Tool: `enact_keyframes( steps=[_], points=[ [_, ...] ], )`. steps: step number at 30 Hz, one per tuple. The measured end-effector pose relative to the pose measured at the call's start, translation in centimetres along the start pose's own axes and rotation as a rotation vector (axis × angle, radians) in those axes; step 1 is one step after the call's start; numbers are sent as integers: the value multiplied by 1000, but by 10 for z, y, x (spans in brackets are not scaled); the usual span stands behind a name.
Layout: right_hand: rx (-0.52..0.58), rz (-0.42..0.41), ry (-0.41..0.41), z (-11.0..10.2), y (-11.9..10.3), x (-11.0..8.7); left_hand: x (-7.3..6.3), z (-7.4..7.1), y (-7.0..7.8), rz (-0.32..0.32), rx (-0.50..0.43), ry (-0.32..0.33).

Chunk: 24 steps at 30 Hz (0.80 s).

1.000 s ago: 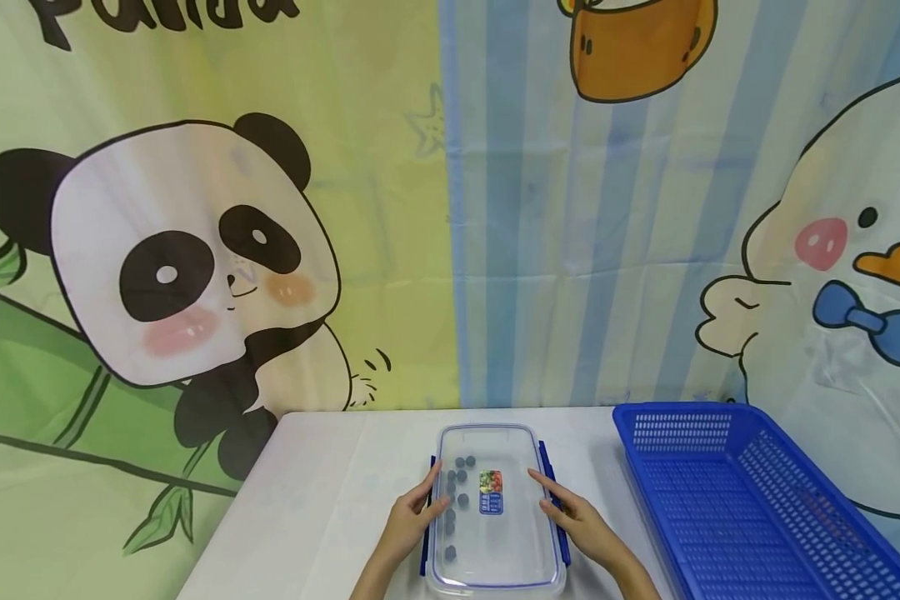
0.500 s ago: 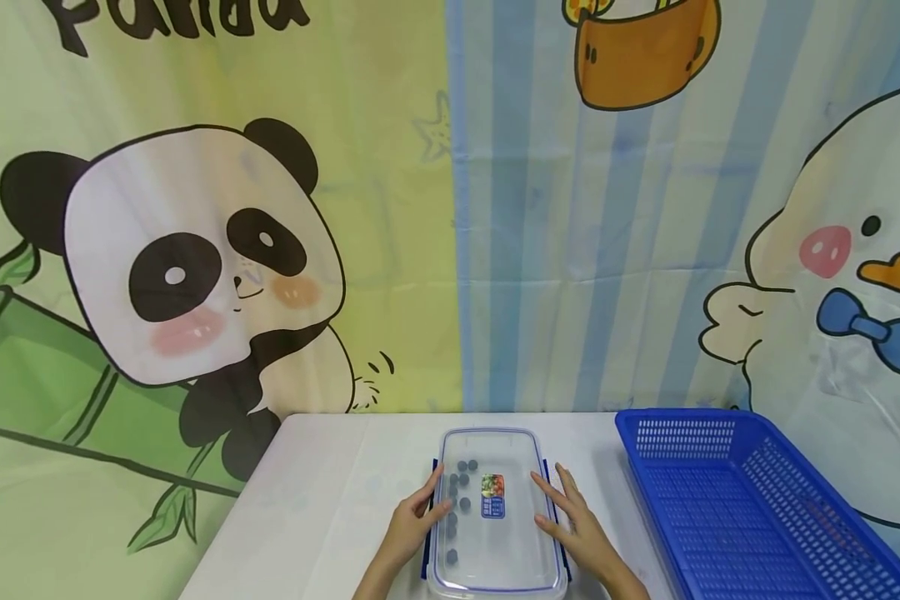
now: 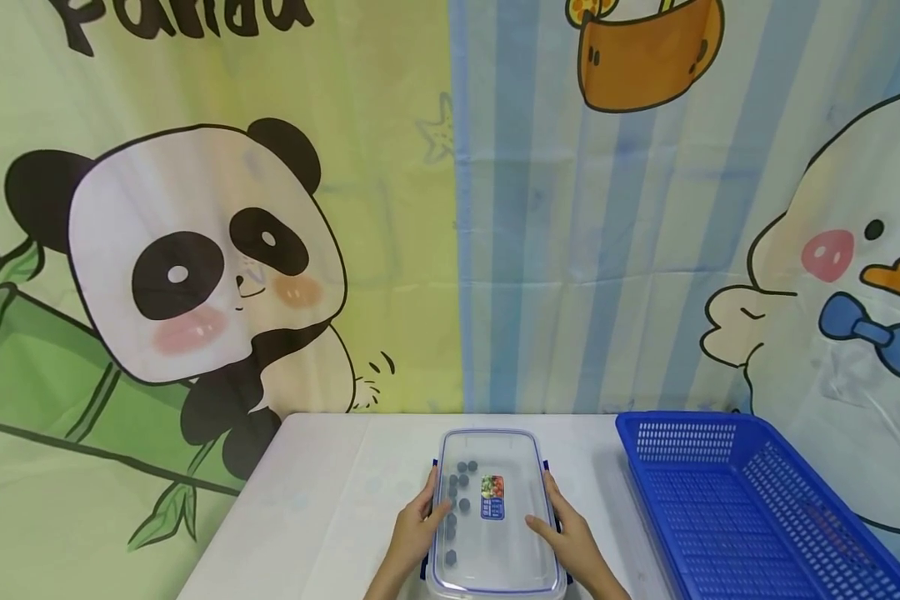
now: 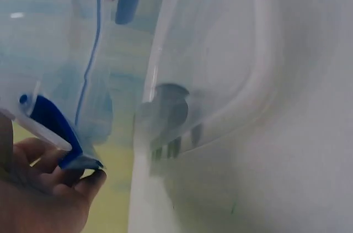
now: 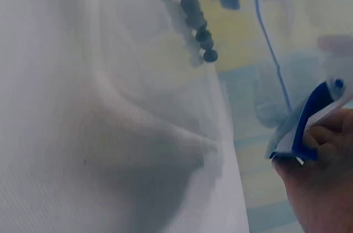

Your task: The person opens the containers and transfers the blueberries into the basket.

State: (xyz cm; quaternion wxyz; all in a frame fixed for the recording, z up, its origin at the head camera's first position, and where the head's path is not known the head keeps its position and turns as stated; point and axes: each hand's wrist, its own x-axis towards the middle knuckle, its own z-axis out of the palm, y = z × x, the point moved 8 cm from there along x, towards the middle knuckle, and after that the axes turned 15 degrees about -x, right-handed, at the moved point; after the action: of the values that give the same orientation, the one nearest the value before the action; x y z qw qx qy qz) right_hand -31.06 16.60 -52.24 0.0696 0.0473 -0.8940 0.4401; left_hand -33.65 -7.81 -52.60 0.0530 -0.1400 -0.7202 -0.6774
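A clear food storage box (image 3: 495,592) stands on the table, its transparent lid (image 3: 502,546) edged by a blue seal and marked with a small label. Several dark grey balls (image 3: 464,505) show through the lid, mostly along the left side; a row of balls (image 5: 190,5) also shows in the right wrist view. My left hand (image 3: 414,527) grips the lid's left edge, thumb on top, fingers curled under a flared blue clip (image 4: 58,125). On the opposite edge my right hand (image 3: 576,540) holds likewise, fingers beneath another blue clip (image 5: 311,114).
To the right is a blue perforated plastic basket (image 3: 750,508). A white table (image 3: 330,500) carries the box and basket. Behind it hangs a curtain (image 3: 405,250) with a panda and a duck printed on it.
My right hand, spread over the lid's right part before, has drawn to the right edge and closed round it. The left hand has settled along the left edge. The box stays in place.
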Motion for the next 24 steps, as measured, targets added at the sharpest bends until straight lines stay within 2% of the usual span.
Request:
enact_keyframes(
  steps=[5, 9, 16, 24],
  points=[
    [35, 50, 4, 2, -3, 0, -3, 0, 1, -14, 29, 63],
    [102, 75, 38, 3, -4, -1, -4, 4, 0, -57, 15, 69],
    [282, 75, 92, 5, -2, -1, -4, 8, 0, -83, -108, 61],
    [346, 99, 70, 8, 2, -1, -1, 10, -5, -89, -234, 29]
  ],
)
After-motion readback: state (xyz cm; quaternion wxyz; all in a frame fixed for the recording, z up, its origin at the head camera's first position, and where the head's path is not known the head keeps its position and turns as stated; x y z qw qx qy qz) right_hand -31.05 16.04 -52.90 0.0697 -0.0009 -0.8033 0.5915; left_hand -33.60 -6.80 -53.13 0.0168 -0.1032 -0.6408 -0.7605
